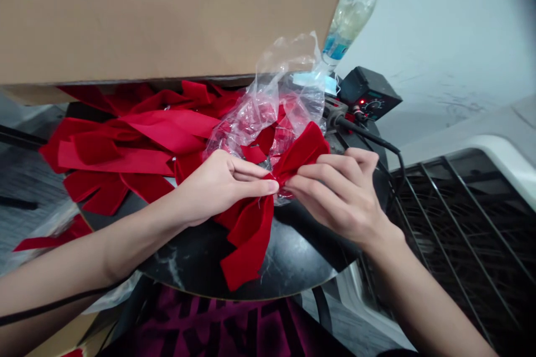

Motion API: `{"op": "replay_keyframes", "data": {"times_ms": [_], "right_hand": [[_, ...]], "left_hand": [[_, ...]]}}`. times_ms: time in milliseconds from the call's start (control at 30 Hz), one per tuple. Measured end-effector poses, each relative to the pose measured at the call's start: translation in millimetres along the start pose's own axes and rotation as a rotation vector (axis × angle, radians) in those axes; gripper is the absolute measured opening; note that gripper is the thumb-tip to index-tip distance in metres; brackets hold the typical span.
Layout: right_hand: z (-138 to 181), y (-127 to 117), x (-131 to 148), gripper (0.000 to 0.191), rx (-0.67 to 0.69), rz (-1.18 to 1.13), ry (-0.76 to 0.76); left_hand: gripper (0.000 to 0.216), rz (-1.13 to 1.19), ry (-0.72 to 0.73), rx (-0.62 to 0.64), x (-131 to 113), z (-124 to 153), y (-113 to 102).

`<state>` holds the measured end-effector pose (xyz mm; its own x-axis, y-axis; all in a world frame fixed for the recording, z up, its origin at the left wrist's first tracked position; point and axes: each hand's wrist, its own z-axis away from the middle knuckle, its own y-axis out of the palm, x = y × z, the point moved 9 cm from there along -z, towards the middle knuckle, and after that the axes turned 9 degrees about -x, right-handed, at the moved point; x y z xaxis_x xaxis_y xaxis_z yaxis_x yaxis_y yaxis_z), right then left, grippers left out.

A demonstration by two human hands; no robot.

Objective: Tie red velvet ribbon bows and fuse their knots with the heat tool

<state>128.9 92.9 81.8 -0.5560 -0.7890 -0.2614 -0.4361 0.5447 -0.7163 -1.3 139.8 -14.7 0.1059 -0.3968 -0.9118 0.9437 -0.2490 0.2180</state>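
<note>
A red velvet bow (255, 217) is held between both hands over a small round black table (293, 262). My left hand (221, 184) pinches its centre from the left, fingers closed. From the right, my right hand (339, 189) pinches the same knot, just under the bow's upper right loop (304, 148). The bow's tails hang down toward the table's front edge. A crumpled clear plastic bag (276, 106) with more red pieces inside lies just behind my hands.
A pile of red bows (125, 139) covers the table's left side under a large cardboard box (167, 11). Two clear bottles with blue caps (352, 11) and a black device with a cable (368, 95) stand behind. A dark wire rack (460, 223) is at the right.
</note>
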Motion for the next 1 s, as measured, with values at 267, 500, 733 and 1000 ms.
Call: {"op": "replay_keyframes", "data": {"times_ms": [267,500,733,1000], "right_hand": [[-0.9,5.4,5.0,0.014,0.007,0.015,-0.048],[0.6,4.8,-10.5,0.032,0.000,-0.184,0.466],[-11.2,6.0,19.3,0.012,-0.031,-0.083,0.629],[-7.3,6.3,11.2,0.007,-0.153,-0.152,0.813]], "left_hand": [[0.019,0.021,-0.014,-0.041,3.8,-0.6,-2.9],[0.020,0.172,0.104,-0.183,-5.1,-2.1,-10.8],[0.019,0.080,0.314,-0.267,-23.8,6.1,-12.8],[0.019,0.130,0.288,-0.297,-22.6,10.9,-17.7]]}}
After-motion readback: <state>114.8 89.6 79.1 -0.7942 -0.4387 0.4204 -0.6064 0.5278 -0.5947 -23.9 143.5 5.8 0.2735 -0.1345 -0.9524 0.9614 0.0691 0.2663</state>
